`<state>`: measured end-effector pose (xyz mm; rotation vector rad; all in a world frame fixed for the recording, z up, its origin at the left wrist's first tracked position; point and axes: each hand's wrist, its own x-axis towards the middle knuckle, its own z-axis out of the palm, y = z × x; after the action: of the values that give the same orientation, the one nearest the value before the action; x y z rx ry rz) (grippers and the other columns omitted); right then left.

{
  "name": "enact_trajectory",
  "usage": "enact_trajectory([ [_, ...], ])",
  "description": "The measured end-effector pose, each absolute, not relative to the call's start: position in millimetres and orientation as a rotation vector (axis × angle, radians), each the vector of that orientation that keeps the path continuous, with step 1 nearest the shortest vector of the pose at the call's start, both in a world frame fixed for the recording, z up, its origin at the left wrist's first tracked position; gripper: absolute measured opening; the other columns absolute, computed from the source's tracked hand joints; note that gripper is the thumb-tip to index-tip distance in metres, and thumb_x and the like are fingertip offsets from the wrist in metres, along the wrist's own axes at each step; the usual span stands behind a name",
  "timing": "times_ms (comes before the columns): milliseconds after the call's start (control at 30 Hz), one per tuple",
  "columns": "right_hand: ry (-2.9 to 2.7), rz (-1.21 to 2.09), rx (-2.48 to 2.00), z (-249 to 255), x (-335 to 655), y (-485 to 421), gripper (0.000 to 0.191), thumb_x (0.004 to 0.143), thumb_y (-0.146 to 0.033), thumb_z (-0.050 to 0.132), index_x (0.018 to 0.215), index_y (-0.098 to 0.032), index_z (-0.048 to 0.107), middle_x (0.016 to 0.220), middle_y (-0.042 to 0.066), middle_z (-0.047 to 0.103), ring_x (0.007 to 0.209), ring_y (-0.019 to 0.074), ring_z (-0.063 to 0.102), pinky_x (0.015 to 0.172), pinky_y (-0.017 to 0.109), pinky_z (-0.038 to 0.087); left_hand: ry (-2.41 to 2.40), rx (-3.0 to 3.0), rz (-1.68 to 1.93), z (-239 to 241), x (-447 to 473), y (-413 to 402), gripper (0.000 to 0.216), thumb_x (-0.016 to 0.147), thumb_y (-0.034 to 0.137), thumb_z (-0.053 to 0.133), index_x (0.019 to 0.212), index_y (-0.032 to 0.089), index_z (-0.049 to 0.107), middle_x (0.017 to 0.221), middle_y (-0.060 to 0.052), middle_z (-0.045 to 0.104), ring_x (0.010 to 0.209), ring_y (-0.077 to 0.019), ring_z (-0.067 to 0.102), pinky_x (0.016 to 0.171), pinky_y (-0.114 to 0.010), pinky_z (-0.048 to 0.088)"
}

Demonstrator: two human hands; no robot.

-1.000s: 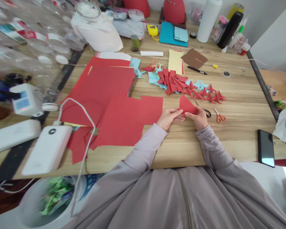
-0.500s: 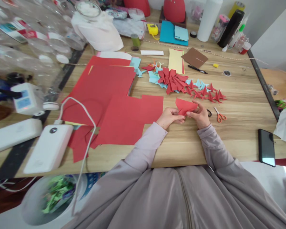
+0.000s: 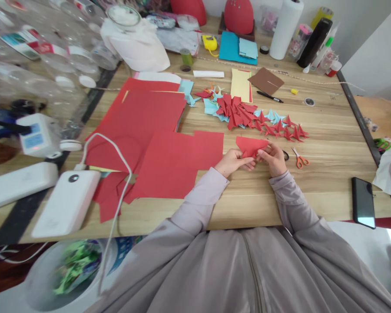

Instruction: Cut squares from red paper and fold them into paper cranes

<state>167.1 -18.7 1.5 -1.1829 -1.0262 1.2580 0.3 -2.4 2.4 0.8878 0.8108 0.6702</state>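
Note:
A folded red paper piece (image 3: 249,145) is held just above the wooden table (image 3: 326,143), pinched from both sides. My left hand (image 3: 233,161) grips its lower left part with closed fingers. My right hand (image 3: 274,158) grips its right side, thumb on top. Left of my hands lie large red paper sheets (image 3: 163,143). Behind my hands a pile of folded red and light blue paper shapes (image 3: 247,114) stretches across the table.
Orange-handled scissors (image 3: 299,158) and a black pair lie right of my hands. A black phone (image 3: 363,202) sits near the right front edge. A white power bank (image 3: 67,202) with a cable lies at left. Bottles, a paper roll (image 3: 285,28) and coloured papers crowd the back.
The red paper piece has been turned and refolded in my hands, from an upright triangle to a wider, flatter shape. Both hands stayed in the same spot.

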Motion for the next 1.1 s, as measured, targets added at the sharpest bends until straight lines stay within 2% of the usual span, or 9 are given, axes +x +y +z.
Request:
enact_trajectory([
  [100,-1.031,1.231,-1.193,1.3,166.8,-19.0,0.045,0.061,-0.055,0.076,0.086,-0.02,0.062,0.068,-0.002,0.068,0.05,0.0105,0.059,0.05,0.025,0.05,0.804,0.811,0.703,6.8,1.0,-2.9,0.028,0.063,0.027,0.082,0.073,0.005,0.068,0.068,-0.01,0.072,0.057,-0.015,0.068,0.06,-0.028,0.058],
  [200,-1.109,1.214,-1.214,1.8,165.3,-20.3,0.04,0.063,-0.058,0.074,0.071,-0.019,0.063,0.062,0.0,0.068,0.05,0.0114,0.058,0.051,0.027,0.05,0.804,0.785,0.701,8.2,1.7,-3.1,0.025,0.063,0.024,0.082,0.071,0.005,0.068,0.065,-0.008,0.071,0.054,-0.0142,0.067,0.057,-0.026,0.057],
  [300,-1.181,1.188,-1.236,2.1,163.7,-21.7,0.038,0.065,-0.057,0.073,0.064,-0.02,0.063,0.055,-0.001,0.064,0.049,0.0118,0.057,0.052,0.028,0.05,0.811,0.787,0.699,7.2,2.4,-3.4,0.025,0.062,0.023,0.082,0.071,0.005,0.069,0.063,-0.008,0.07,0.054,-0.0143,0.066,0.057,-0.026,0.057],
  [667,-1.212,1.186,-1.252,1.5,163.3,-22.2,0.041,0.068,-0.06,0.069,0.063,-0.019,0.064,0.055,-0.001,0.063,0.049,0.0119,0.056,0.052,0.027,0.048,0.825,0.81,0.739,6.8,4.0,-5.1,0.031,0.057,0.029,0.084,0.069,0.006,0.069,0.062,-0.008,0.07,0.053,-0.015,0.066,0.056,-0.027,0.057],
  [900,-1.248,1.156,-1.245,-0.5,158.4,-22.8,0.037,0.061,-0.053,0.077,0.064,-0.018,0.063,0.057,-0.002,0.061,0.052,0.0103,0.053,0.054,0.026,0.047,0.848,0.815,0.743,6.0,3.4,-4.3,0.042,0.048,0.038,0.088,0.069,0.006,0.07,0.062,-0.009,0.071,0.053,-0.0165,0.067,0.056,-0.028,0.057],
  [1100,-1.219,1.144,-1.239,-3.0,159.2,-23.0,0.034,0.06,-0.048,0.079,0.061,-0.018,0.064,0.056,-0.002,0.062,0.051,0.0093,0.053,0.051,0.024,0.043,0.875,0.825,0.72,8.1,5.0,-4.6,0.028,0.059,0.027,0.084,0.067,0.005,0.069,0.06,-0.008,0.07,0.053,-0.0159,0.067,0.055,-0.028,0.057],
])
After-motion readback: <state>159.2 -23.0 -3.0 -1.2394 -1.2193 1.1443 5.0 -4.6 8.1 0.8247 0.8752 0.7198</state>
